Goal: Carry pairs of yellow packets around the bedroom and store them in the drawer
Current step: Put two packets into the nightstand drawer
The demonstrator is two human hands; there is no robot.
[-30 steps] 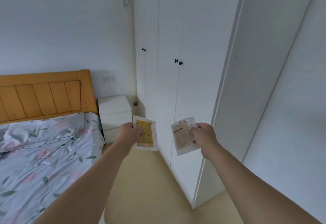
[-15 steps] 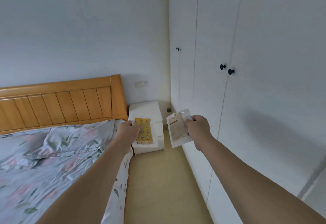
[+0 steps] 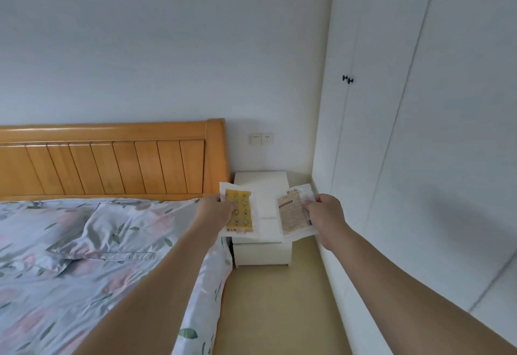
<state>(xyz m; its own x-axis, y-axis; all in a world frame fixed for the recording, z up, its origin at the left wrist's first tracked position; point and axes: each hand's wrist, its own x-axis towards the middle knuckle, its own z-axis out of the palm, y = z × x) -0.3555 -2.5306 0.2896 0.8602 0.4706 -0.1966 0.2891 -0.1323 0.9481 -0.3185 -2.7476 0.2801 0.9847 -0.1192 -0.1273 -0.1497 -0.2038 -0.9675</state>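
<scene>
Head view: nightstand [image 3: 261,186] nearer than before, both hands' fingers [image 3: 307,209] each still pinching a packet [image 3: 240,210].

View: single head-worn wide-angle camera | Facing: forward and slightly down toward the bedroom corner | Near: both outstretched forearms | Farther: white nightstand [image 3: 261,206], wooden headboard [image 3: 112,158], wardrobe doors [image 3: 419,130] on the right

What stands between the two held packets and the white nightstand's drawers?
Nothing visible. The left hand holds the yellow packet and the right hand the printed-side packet in front of the nightstand; bare floor leads there. Its drawers look closed.
</scene>
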